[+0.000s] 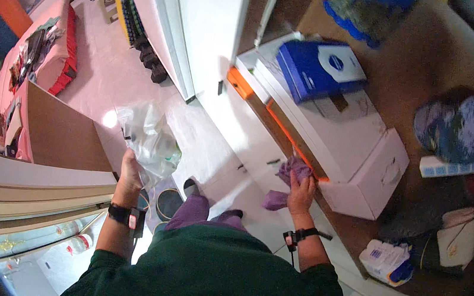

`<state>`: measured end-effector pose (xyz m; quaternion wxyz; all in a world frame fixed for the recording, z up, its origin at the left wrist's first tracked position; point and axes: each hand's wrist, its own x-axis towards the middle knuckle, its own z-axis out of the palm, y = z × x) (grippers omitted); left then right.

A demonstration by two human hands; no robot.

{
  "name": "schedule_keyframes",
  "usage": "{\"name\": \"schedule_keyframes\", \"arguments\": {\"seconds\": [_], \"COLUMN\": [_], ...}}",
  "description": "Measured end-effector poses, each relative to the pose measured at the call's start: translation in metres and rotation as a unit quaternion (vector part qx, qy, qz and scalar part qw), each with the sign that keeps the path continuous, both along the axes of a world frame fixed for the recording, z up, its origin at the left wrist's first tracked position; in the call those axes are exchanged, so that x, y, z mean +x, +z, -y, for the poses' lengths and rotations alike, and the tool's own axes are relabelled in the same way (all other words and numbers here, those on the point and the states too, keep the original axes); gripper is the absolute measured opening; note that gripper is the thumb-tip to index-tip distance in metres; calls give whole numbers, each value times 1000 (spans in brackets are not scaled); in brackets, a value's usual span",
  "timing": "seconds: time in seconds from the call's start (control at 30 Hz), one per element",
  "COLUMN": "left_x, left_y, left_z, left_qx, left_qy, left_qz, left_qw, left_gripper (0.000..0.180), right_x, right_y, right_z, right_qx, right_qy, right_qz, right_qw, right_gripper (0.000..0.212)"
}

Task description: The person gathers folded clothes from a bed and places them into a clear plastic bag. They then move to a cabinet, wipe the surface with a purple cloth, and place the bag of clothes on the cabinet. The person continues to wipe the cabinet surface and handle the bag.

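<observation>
while the right hand (301, 193) presses a bunched purple cloth (294, 170) against the orange edge strip (287, 132) of a white box (360, 164), fingers closed on it, the left hand (129, 173) grips a crumpled clear plastic bag (151, 137) held over the pale floor (214, 139). step in hand, judged: wiping along the strip. continuing would call for sliding the cloth up the strip with steady pressure. a blue carton (319, 69) lies on the box top.
</observation>
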<state>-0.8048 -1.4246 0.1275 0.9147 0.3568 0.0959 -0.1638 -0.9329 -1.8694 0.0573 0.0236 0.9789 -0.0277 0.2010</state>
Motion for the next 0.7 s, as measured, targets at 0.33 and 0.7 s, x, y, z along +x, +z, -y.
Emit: {"name": "schedule_keyframes", "arguments": {"seconds": [0.33, 0.7], "left_x": [-1, -11], "left_y": [-7, -17], "left_z": [-107, -156], "left_qx": [-31, -44], "left_qy": [86, 165], "left_qz": [-40, -52], "left_qw": [995, 984], "left_gripper": [61, 55], "right_x": [243, 262], "right_y": [59, 46], "right_z": [-118, -118], "right_qx": [-7, -106], "right_qy": [228, 164], "right_qz": [80, 2], "right_qw": [970, 981], "right_gripper": [44, 41]}}
